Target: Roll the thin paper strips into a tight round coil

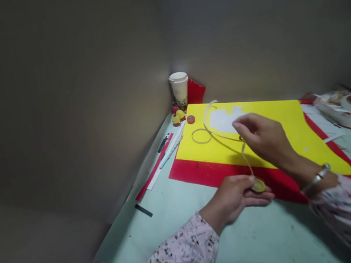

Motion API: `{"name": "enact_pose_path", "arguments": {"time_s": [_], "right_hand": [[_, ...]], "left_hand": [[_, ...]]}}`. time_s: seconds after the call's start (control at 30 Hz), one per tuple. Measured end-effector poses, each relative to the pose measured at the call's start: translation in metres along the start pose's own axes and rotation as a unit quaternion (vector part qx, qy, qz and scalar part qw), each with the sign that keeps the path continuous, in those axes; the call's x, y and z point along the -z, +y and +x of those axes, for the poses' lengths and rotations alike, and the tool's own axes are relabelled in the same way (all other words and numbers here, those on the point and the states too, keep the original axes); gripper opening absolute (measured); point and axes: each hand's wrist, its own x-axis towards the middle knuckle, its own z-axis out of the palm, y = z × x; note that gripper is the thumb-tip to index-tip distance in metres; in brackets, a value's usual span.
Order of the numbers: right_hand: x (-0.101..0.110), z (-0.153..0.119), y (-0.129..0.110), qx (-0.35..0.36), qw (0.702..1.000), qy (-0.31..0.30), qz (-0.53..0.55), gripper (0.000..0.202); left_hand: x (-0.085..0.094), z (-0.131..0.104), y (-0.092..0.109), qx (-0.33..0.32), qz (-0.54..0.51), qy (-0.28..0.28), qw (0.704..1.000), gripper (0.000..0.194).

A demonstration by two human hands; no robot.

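My left hand (237, 195), palm up, holds a small round yellow paper coil (259, 185) under its thumb, with the fingers stretched beneath. From the coil a thin pale paper strip (247, 162) rises to my right hand (267, 138). The right thumb and fingers are pinched together on the strip, just above the yellow sheet. Beyond the pinch the strip's free end (207, 121) curves away to the left and up. Under my right hand lies a yellow sheet (276, 123) over a red sheet (196, 173).
A white paper cup (180, 87) stands in the back corner, with small red-and-yellow pieces (178, 116) by it. A ring (201, 136) and a red disc (190, 119) lie on the yellow sheet. Narrow strips (155, 169) lie left; a clear container (350, 109) stands right.
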Motion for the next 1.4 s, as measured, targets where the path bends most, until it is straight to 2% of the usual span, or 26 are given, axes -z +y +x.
{"name": "enact_pose_path", "arguments": {"time_s": [0.07, 0.13, 0.2, 0.27, 0.5, 0.63, 0.83, 1.03, 1.4], "right_hand": [[0.016, -0.045, 0.008, -0.016, 0.999, 0.041, 0.024, 0.018], [0.022, -0.083, 0.015, -0.029, 0.997, 0.058, 0.041, 0.016], [0.022, -0.11, 0.018, -0.031, 0.996, 0.058, 0.064, 0.012], [0.019, -0.123, 0.018, -0.025, 0.995, 0.046, 0.084, 0.009], [0.017, -0.12, 0.017, 0.047, 0.99, -0.027, 0.132, 0.009], [0.019, -0.121, 0.026, 0.045, 0.989, -0.042, 0.133, 0.01], [0.014, -0.122, 0.034, 0.045, 0.983, -0.116, 0.137, 0.02], [0.01, -0.121, 0.04, 0.054, 0.981, -0.112, 0.147, 0.021], [0.014, -0.119, 0.04, 0.008, 0.969, -0.145, 0.198, 0.021]], "left_hand": [[0.0, -0.001, 0.003, -0.007, 0.002, 0.005, 1.0, 0.028], [0.001, -0.002, 0.006, -0.005, 0.005, 0.003, 1.0, 0.028], [0.001, -0.002, 0.008, -0.006, 0.005, -0.001, 1.0, 0.027], [0.0, -0.002, 0.01, -0.01, 0.004, -0.004, 1.0, 0.026], [-0.002, -0.003, 0.014, -0.021, -0.022, 0.002, 1.0, 0.019], [-0.002, -0.003, 0.014, -0.016, -0.022, 0.006, 1.0, 0.017], [0.0, -0.003, 0.014, -0.013, -0.023, 0.015, 1.0, 0.019], [0.001, -0.002, 0.013, -0.013, -0.033, 0.009, 0.999, 0.02], [0.0, -0.002, 0.014, -0.003, -0.032, 0.007, 0.999, 0.022]]}}
